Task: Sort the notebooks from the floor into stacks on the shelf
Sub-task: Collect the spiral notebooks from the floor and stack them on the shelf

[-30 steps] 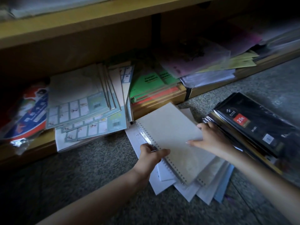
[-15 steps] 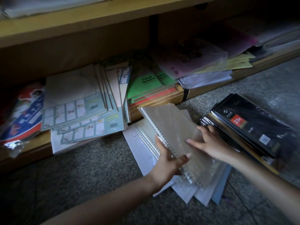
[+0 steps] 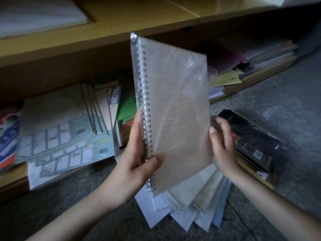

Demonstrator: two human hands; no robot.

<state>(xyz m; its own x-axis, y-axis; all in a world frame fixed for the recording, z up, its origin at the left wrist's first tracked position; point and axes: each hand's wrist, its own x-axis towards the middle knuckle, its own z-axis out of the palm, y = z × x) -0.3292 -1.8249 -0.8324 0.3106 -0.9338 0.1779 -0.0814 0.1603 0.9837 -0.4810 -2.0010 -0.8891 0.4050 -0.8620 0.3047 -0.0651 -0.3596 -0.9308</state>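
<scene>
The room is dim. A low wooden shelf point(image 3: 121, 23) of yellow-brown boards runs across the back, standing on a grey speckled floor point(image 3: 278, 105) with a seam line showing at the lower right.

In front of the shelf, a spiral notebook point(image 3: 175, 110) with a plain tan cover, sealed in clear plastic wrap, is held nearly upright off the floor. The left hand point(image 3: 137, 160) grips its wire-bound edge low down, thumb across the front cover and fingers behind. The right hand point(image 3: 222, 145) holds the opposite edge, with the thumb at the rim and the fingers curled just past it.

On the floor in front of the shelf lies a fanned pile of spiral notebooks point(image 3: 187, 206) over loose white sheets. To the right of it sits a stack of black wrapped notebooks point(image 3: 251, 136).

On the shelf's bottom board, a slumped stack of pale blue-green gridded booklets point(image 3: 60, 136) overhangs the front edge. Green notebooks point(image 3: 128, 108) are beside that stack, and a red-and-blue package point(image 3: 7, 136) lies at the far left. Yellow papers point(image 3: 225, 79) and blurred purple sheets fill the right bay.
</scene>
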